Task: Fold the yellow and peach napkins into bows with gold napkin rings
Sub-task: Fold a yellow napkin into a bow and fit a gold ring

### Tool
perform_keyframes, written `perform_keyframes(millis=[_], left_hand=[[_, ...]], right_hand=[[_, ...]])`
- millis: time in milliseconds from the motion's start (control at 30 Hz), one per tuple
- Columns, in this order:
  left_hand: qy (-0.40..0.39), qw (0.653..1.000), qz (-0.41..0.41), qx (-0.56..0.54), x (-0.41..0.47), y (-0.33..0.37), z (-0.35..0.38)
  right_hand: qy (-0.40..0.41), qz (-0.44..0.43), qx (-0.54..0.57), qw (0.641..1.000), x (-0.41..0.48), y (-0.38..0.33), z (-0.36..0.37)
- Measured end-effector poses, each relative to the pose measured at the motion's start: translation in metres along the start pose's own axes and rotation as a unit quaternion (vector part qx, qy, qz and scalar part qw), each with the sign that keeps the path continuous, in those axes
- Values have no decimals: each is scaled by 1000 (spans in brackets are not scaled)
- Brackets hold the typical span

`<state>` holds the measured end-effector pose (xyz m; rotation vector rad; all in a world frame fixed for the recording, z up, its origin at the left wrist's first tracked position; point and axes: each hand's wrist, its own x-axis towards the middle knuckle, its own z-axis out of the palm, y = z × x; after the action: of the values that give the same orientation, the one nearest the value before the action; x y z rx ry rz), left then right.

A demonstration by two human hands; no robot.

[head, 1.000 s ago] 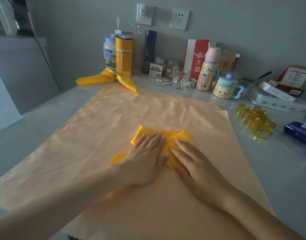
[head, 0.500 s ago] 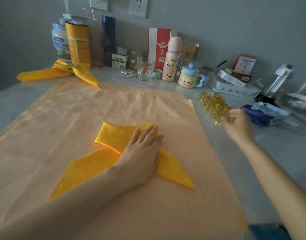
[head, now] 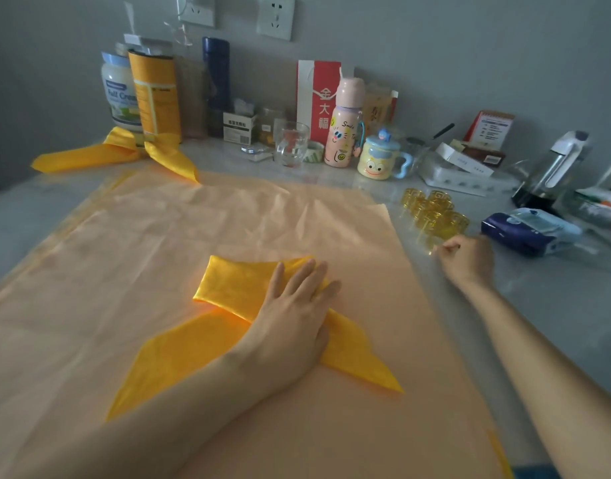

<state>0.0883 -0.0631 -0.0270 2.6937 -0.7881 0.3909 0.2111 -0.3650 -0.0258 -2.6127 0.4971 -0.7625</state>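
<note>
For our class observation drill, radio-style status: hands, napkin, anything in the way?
Left hand flat, pressing folded yellow napkin. Right hand at gold napkin rings, grip unclear. No ring on napkin yet.

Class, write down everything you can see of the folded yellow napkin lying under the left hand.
The yellow napkin is glossy, satin-looking cloth, folded into a flat band with two pointed tails spreading toward the person. It lies flat on the spread peach napkin. The left hand presses its middle with straight fingers, hiding the centre; no ring shows on it.
</note>
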Motion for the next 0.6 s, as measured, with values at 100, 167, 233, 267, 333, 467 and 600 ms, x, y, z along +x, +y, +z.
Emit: perform_keyframes(millis=[100,167,233,267,333,467,600], left_hand=[[70,996,33,-34,0,-2,0],[78,995,29,-52,0,-1,-5],[40,995,6,-89,0,-1,-11],[15,994,-10,-111,-2,-3,-12],[-46,989,-28,-138,-1,-6,-15],[-148,974,-23,-171,1,-12,-21],[-146,975,-14,-168,-2,-11,-18]], right_hand=[[20,-73,102,992,-18,-8,-17],[4,-117,176,977,-41,-21,-35],[-43,-150,260,953,-76,-40,-54],[-78,-173,288,938,-99,-50,-63],[-140,-253,281,915,-140,-67,-79],[-246,-346,194,884,-177,-69,-87],[-306,-342,126,879,-178,-68,-92]])
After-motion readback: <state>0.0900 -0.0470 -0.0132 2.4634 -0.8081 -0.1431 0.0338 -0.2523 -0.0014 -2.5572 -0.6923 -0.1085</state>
